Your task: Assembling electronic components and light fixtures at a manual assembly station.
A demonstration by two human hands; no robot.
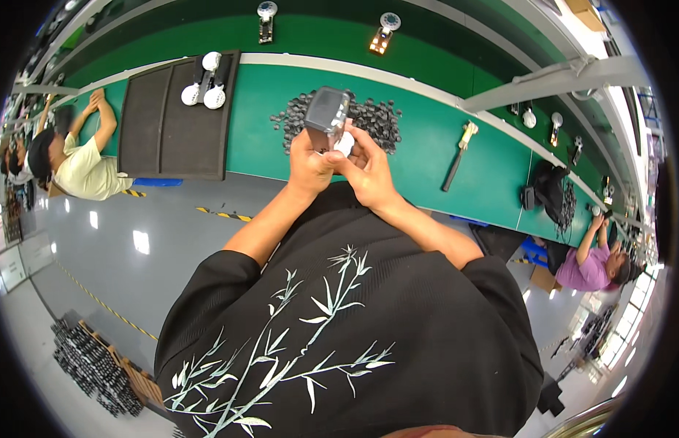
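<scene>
My left hand [309, 166] and my right hand [370, 169] are together over the near edge of the green table. Between them is a dark grey lamp-like unit [327, 106] with a rounded, boxy body and a glossy side. A white round part [344, 143] shows at its lower end, among my right fingers. My left fingers wrap the lower body; both thumbs meet near the white part. Just behind the unit lies a pile of small black plastic pieces [380, 123], partly hidden by it. What the fingertips press underneath cannot be seen.
A dark tray [146, 120] lies at the left, with a unit with white round heads [213, 96] on it. A hammer [456, 157] rests at the right. Similar units [385, 33] stand along the back. Co-workers sit at the far left [91, 168] and far right [586, 269].
</scene>
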